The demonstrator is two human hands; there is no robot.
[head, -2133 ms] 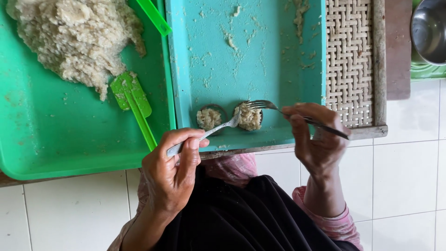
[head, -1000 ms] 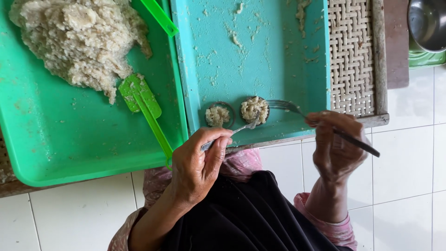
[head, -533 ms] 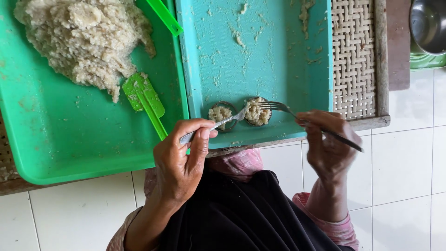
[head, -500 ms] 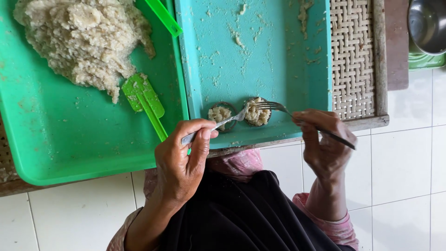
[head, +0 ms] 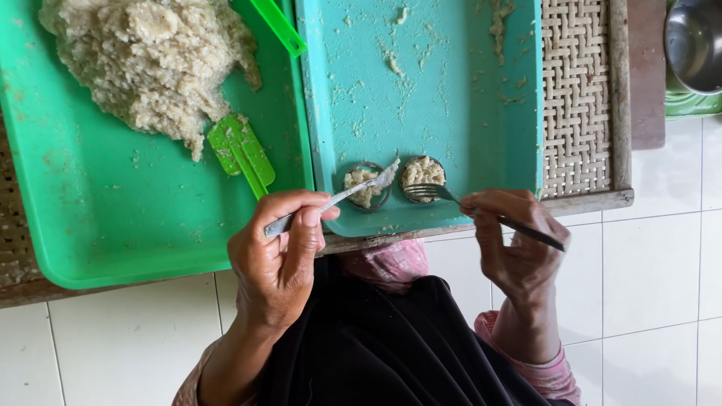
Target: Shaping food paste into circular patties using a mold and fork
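Two trays [head: 421,90]; two moulds [head: 423,174]; two forks [head: 430,192].

A woven rattan tray with a wooden frame [head: 577,98] sits over a white tiled floor [head: 654,278]. Directly on its weave lie a bright green plastic tray [head: 113,218] and, touching its right side, a teal plastic tray [head: 451,98]

Green tray [head: 113,233], dough heap [head: 150,64], steel bowl [head: 696,41]
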